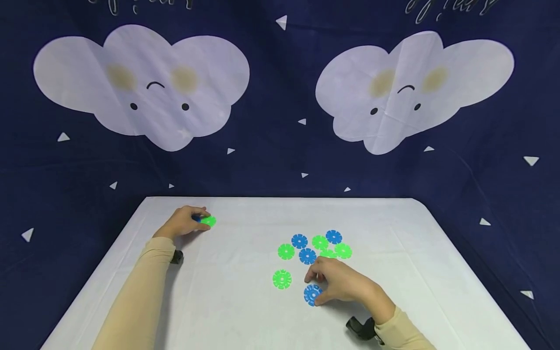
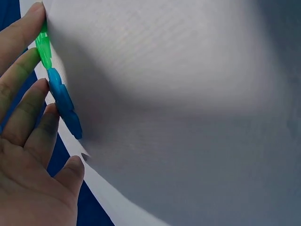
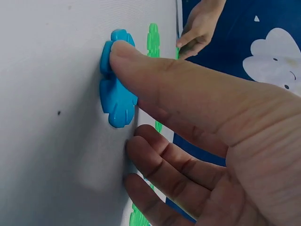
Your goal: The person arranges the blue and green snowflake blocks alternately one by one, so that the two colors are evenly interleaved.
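Observation:
At the far left of the table, my left hand (image 1: 183, 221) grips a green notched plastic disc (image 1: 210, 221) between thumb and fingers. A blue notched disc (image 2: 64, 104) adjoins the green one edge to edge, with the fingertips along both in the left wrist view; the hand mostly hides it in the head view. Nearer the front, my right hand (image 1: 343, 282) has its thumb on a blue notched disc (image 1: 312, 295), the index finger bent by its far edge. In the right wrist view, the thumb lies across this blue disc (image 3: 120, 101), close to the white tabletop.
Several loose discs lie just beyond my right hand, among them a blue disc (image 1: 299, 241) and a green disc (image 1: 343, 251). Another green disc (image 1: 282, 279) lies left of that hand. The white table (image 1: 236, 311) ends at a dark blue cloud-print cloth (image 1: 280, 146).

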`<action>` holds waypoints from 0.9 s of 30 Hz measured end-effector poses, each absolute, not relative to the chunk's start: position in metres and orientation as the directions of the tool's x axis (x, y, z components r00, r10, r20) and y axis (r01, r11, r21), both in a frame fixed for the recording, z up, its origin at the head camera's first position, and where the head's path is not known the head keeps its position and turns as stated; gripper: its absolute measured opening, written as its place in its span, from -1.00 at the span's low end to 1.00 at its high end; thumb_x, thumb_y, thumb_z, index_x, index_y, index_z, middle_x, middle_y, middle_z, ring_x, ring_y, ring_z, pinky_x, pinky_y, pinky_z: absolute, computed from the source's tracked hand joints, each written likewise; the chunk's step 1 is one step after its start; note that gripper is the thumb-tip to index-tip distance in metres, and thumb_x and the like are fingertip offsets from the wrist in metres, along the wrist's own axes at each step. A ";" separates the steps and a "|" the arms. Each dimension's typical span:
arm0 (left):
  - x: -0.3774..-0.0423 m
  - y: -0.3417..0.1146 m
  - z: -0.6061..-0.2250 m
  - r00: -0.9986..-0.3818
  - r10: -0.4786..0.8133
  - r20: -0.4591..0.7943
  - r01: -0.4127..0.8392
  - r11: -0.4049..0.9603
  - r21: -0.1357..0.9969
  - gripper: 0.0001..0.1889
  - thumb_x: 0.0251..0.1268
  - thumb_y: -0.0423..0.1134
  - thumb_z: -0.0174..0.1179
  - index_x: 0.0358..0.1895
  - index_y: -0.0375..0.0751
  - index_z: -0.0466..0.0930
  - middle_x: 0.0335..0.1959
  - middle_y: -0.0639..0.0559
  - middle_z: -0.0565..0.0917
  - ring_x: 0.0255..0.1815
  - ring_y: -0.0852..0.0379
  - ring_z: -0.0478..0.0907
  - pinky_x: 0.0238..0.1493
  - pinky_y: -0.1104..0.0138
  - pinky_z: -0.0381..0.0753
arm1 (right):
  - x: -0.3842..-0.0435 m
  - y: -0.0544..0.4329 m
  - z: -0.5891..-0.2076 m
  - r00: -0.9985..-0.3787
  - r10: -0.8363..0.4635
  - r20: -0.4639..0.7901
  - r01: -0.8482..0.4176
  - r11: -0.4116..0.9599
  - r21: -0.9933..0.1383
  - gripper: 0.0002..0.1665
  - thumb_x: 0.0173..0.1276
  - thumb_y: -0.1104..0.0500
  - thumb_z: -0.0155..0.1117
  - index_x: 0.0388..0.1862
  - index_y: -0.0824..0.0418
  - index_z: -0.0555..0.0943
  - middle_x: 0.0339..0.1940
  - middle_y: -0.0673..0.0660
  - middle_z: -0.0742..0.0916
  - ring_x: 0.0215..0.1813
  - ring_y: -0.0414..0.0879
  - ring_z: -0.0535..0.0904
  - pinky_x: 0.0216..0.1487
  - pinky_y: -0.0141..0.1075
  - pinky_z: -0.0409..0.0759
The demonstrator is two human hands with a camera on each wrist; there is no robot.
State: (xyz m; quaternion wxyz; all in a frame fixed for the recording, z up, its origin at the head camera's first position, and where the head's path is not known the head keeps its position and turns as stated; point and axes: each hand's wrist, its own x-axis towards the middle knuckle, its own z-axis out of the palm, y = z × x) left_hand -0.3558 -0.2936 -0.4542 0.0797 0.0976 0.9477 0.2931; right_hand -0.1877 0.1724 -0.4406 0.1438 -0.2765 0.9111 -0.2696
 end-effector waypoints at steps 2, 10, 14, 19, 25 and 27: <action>-0.356 -0.293 -0.453 -0.969 0.228 -0.098 0.131 0.804 0.580 -0.40 0.22 -0.09 0.58 0.31 -0.23 0.71 0.57 -0.27 0.45 0.64 -0.45 0.28 0.64 -0.31 0.22 | -0.188 0.172 -0.441 -0.810 -0.576 -0.110 -0.422 0.703 -0.572 -0.48 -0.05 0.15 0.82 -0.07 0.02 0.79 -0.19 -0.10 0.63 -0.14 -0.24 0.53 -0.07 -0.34 0.60; -0.355 -0.290 -0.448 -0.967 0.237 -0.097 0.138 0.800 0.584 -0.42 0.19 -0.14 0.60 0.27 -0.29 0.73 0.53 -0.30 0.48 0.62 -0.46 0.30 0.65 -0.31 0.19 | -0.186 0.172 -0.438 -0.804 -0.579 -0.136 -0.412 0.708 -0.573 -0.44 -0.09 0.09 0.85 -0.06 0.00 0.79 -0.13 -0.11 0.66 -0.09 -0.21 0.55 0.00 -0.29 0.63; -0.355 -0.290 -0.447 -0.968 0.231 -0.097 0.135 0.806 0.577 -0.44 0.18 -0.17 0.61 0.24 -0.30 0.74 0.51 -0.30 0.50 0.62 -0.45 0.31 0.66 -0.31 0.17 | -0.185 0.172 -0.439 -0.801 -0.584 -0.133 -0.424 0.710 -0.561 -0.45 -0.09 0.13 0.84 -0.08 0.00 0.78 -0.14 -0.11 0.65 -0.10 -0.22 0.55 -0.02 -0.30 0.62; -0.355 -0.289 -0.445 -0.970 0.220 -0.105 0.120 0.805 0.581 -0.45 0.16 -0.17 0.62 0.22 -0.31 0.75 0.50 -0.30 0.49 0.61 -0.45 0.32 0.66 -0.30 0.17 | -0.185 0.169 -0.439 -0.811 -0.571 -0.124 -0.424 0.721 -0.548 -0.48 -0.09 0.16 0.84 -0.13 0.01 0.76 -0.19 -0.09 0.63 -0.16 -0.21 0.52 -0.10 -0.31 0.57; -0.357 -0.289 -0.446 -0.971 0.203 -0.129 0.089 0.801 0.592 -0.44 0.16 -0.17 0.61 0.23 -0.29 0.75 0.53 -0.27 0.48 0.65 -0.44 0.26 0.69 -0.32 0.09 | -0.186 0.166 -0.438 -0.821 -0.557 -0.123 -0.415 0.731 -0.541 -0.51 -0.08 0.17 0.84 -0.18 0.03 0.75 -0.22 -0.06 0.61 -0.20 -0.22 0.50 -0.14 -0.32 0.52; -0.358 -0.289 -0.446 -0.971 0.201 -0.133 0.084 0.800 0.594 -0.44 0.15 -0.17 0.62 0.23 -0.30 0.75 0.53 -0.27 0.48 0.65 -0.45 0.24 0.69 -0.34 0.05 | -0.186 0.165 -0.438 -0.821 -0.557 -0.126 -0.416 0.734 -0.537 -0.51 -0.08 0.16 0.84 -0.18 0.03 0.74 -0.22 -0.06 0.61 -0.20 -0.21 0.50 -0.14 -0.32 0.52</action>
